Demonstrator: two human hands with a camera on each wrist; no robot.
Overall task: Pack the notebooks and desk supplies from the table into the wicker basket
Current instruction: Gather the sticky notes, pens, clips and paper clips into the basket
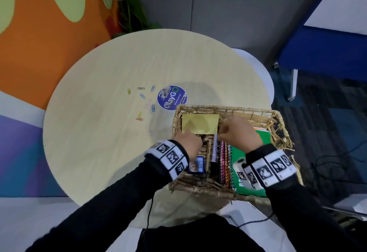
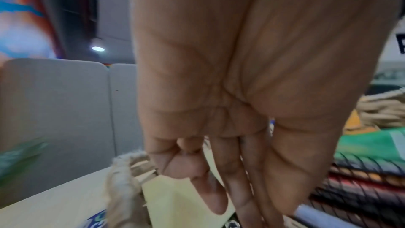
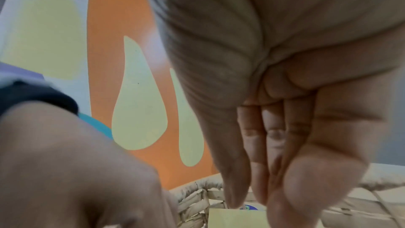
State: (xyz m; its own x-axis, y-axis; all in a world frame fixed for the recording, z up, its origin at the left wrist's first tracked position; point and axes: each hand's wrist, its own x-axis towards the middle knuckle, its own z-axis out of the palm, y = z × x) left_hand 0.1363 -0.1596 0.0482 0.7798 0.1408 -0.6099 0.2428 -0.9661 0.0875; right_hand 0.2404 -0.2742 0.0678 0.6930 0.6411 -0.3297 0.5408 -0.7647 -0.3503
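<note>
The wicker basket [image 1: 218, 109] stands at the table's near right. Inside it, a yellow sticky pad [image 1: 200, 123] lies at the far left, pens [image 1: 214, 152] and spiral notebooks [image 1: 224, 162] sit in the middle, and a green notebook [image 1: 250, 157] lies at the right. My left hand [image 1: 190, 139] reaches down with straight fingers [image 2: 219, 202] and touches the pad's [image 2: 175, 202] near left corner. My right hand [image 1: 228, 132] pinches the pad's [image 3: 236, 219] right edge between thumb and fingertips [image 3: 232, 200]. Several coloured paper clips [image 1: 142, 100] lie loose on the table, left of the basket.
The round pale wooden table [image 1: 99, 132] carries a blue round sticker [image 1: 171, 97] just beyond the basket. A small blue item [image 1: 196, 165] sits in the basket's near left corner. A white chair [image 1: 262, 77] stands at the far right, and a plant [image 1: 129, 3] stands behind the table.
</note>
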